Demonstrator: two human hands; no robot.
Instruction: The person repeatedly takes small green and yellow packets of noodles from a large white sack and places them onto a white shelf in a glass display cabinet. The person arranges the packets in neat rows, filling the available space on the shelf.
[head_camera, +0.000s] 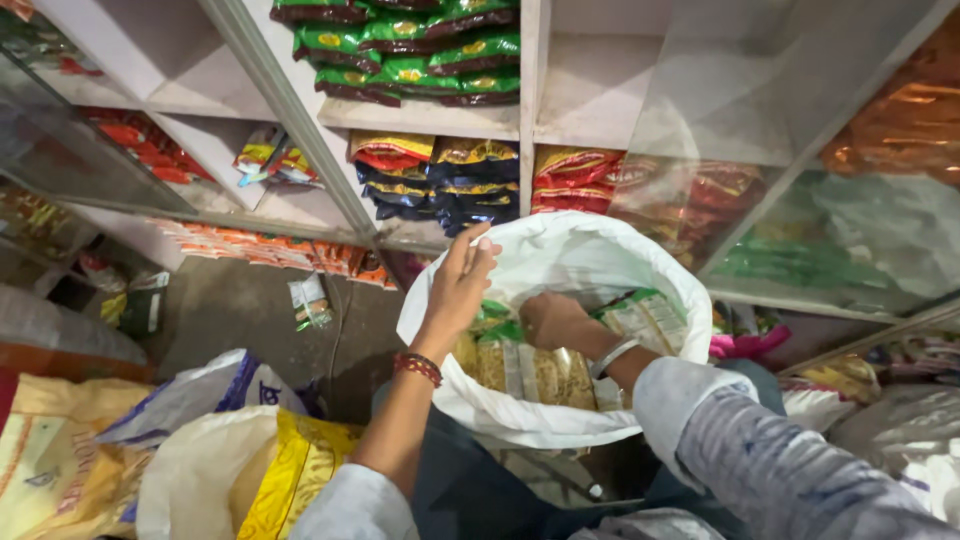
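The white sack (560, 262) is sitting open in front of the shelves, full of snack packets (530, 365), and I am holding its thin, floppy rim up with my left hand (458, 290), fingers pinching the edge. My right hand (552, 318) is curling down onto a packet inside, though I cannot tell if it is gripping yet. The packets look light, crinkly and slippery, so I think grabbing one by its top edge works best.

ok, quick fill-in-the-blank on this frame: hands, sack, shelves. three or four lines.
1. The left hand holds the rim of the ____ sack.
2. The right hand reaches ____ the sack, among the packets.
3. The left wrist wears a ____ bangle.
4. The packets on the top shelf are mostly ____.

Missing words: white; inside; red; green
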